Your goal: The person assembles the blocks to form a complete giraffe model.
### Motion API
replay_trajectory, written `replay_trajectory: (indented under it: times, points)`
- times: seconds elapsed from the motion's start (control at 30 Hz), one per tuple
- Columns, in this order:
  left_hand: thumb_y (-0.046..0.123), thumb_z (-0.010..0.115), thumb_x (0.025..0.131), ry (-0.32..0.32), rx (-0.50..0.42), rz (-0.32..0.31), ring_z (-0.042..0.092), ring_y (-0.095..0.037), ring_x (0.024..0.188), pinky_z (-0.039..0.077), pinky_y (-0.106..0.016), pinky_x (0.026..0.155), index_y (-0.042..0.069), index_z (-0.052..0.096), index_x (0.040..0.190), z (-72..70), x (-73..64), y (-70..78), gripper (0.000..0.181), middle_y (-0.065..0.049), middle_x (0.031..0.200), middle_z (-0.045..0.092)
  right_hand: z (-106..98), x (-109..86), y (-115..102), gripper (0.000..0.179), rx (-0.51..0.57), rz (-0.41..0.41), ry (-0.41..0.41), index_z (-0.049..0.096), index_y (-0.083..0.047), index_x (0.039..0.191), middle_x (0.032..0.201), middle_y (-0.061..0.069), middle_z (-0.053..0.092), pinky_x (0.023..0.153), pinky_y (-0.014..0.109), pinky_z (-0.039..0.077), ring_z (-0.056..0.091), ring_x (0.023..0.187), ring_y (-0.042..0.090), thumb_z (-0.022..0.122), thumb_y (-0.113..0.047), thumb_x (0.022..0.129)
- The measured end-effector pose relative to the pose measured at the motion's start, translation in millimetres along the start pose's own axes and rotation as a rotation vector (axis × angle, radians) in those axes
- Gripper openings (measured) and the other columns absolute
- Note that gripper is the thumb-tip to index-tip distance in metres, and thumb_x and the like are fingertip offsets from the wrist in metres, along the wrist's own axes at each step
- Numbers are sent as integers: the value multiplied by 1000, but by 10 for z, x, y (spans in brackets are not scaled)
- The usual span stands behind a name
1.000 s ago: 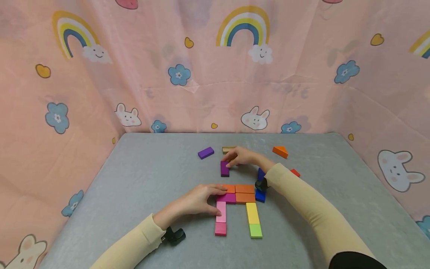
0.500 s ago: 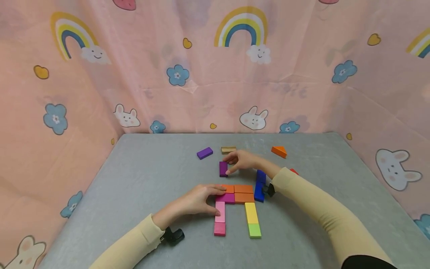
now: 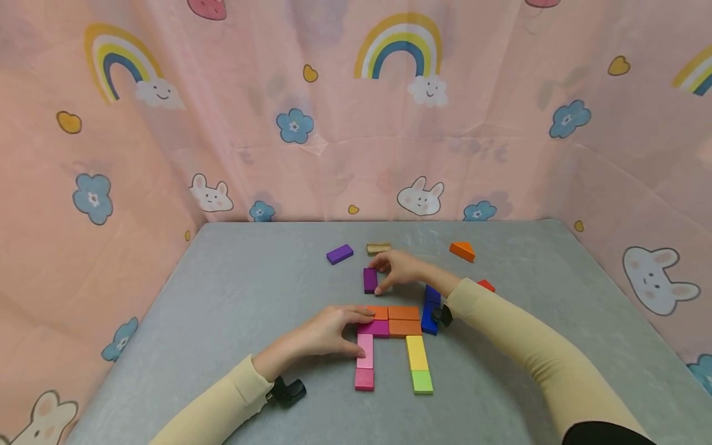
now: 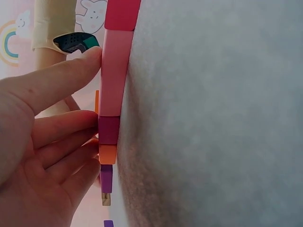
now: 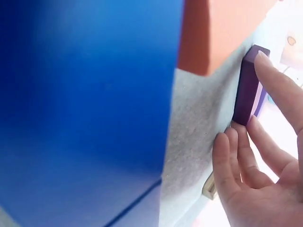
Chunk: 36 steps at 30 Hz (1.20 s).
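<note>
Right hand point(image 3: 402, 267) is pinching a dark purple block point(image 3: 369, 280) between its fingers. Left hand point(image 3: 330, 330) — fingers apart — is touching a pink block point(image 3: 366, 361).

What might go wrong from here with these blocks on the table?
The black wrist device appears very close to the blue blocks in the head view, so moving that arm might knock them askew.

The left hand touches the pink block and the magenta block; a slight push could separate them.

The right hand pinches the dark purple block by its ends; uneven pressure may twist it.
</note>
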<state>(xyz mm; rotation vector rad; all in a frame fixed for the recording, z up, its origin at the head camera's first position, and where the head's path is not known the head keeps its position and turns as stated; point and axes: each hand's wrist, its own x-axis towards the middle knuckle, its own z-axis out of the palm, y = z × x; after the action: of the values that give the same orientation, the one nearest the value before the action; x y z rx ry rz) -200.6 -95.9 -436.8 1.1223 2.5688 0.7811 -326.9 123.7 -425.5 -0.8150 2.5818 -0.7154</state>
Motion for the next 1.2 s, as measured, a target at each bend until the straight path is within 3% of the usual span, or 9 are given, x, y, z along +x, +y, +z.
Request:
replay_trajectory:
  times: [0.17, 0.3, 0.5, 0.73, 0.97, 1.2]
  points:
    - [36, 77, 78, -1, 7, 3, 45, -17, 132, 39, -38, 108, 14, 58, 132, 8, 2, 4, 61, 4, 140, 51, -13, -24, -7, 60, -30, -17, 12, 64, -6, 119, 112, 9, 66, 91, 35, 52, 61, 101, 20, 85, -30, 69]
    - [36, 77, 78, -3, 5, 2, 44, -17, 132, 38, -38, 108, 14, 58, 132, 14, 10, 10, 61, 4, 140, 51, -83, -83, 28, 59, 25, -27, 25, 63, -4, 119, 111, 11, 66, 91, 36, 52, 61, 100, 23, 84, -29, 70]
    - [37, 76, 79, -17, -9, -36, 42, -16, 134, 36, -39, 110, 16, 56, 133, 15, 4, 22, 62, 5, 142, 50, -296, -255, 219, 60, 88, 3, 98, 59, -3, 124, 118, 14, 63, 95, 41, 50, 59, 109, 29, 81, -26, 74]
    - [35, 77, 78, -5, -20, -23, 42, -19, 135, 37, -41, 109, 14, 57, 133, 1, -17, 25, 61, 2, 142, 50, -488, -517, 485, 64, 102, 72, 146, 54, -1, 130, 126, 19, 58, 97, 45, 48, 56, 115, 35, 79, -25, 76]
    - [34, 77, 78, 1, -7, -8, 41, -19, 135, 37, -41, 109, 13, 57, 133, 0, -7, 18, 62, 2, 142, 50, -558, -725, 762, 64, 130, 103, 191, 53, 2, 130, 126, 22, 58, 97, 49, 47, 56, 115, 38, 78, -23, 77]
    - [36, 76, 79, -10, -3, -25, 40, -17, 136, 36, -40, 110, 15, 56, 134, 1, -9, 28, 62, 4, 143, 49, -544, -843, 902, 64, 108, 129, 188, 54, 4, 129, 124, 24, 59, 97, 50, 46, 58, 112, 37, 78, -26, 78]
